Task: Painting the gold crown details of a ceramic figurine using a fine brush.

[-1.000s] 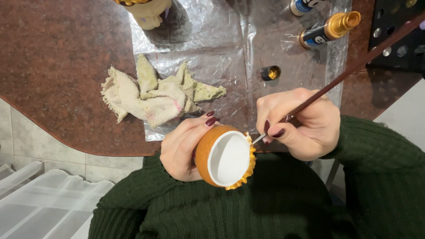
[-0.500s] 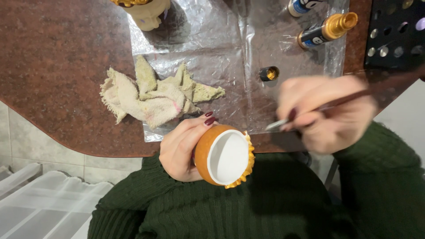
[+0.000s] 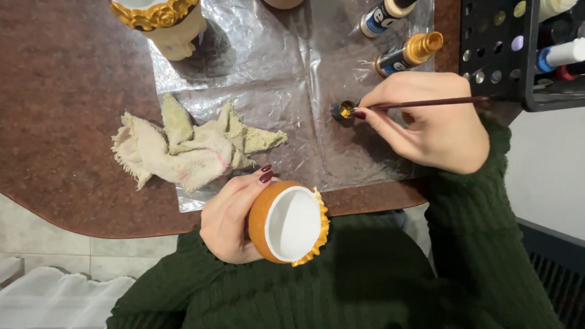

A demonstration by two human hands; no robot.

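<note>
Gripping small orange pot (image 3: 286, 222) in left hand (image 3: 231, 222), fingers wrapped round wall; looks light, rigid, breakable. Right hand (image 3: 432, 122) pinches thin brush (image 3: 426, 102), tip in paint cap (image 3: 344, 111).

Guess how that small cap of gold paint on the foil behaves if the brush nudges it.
The small cap looks light and shallow, so it probably slides on the smooth foil. Being open with paint inside, it may spill if tipped by the brush.
</note>
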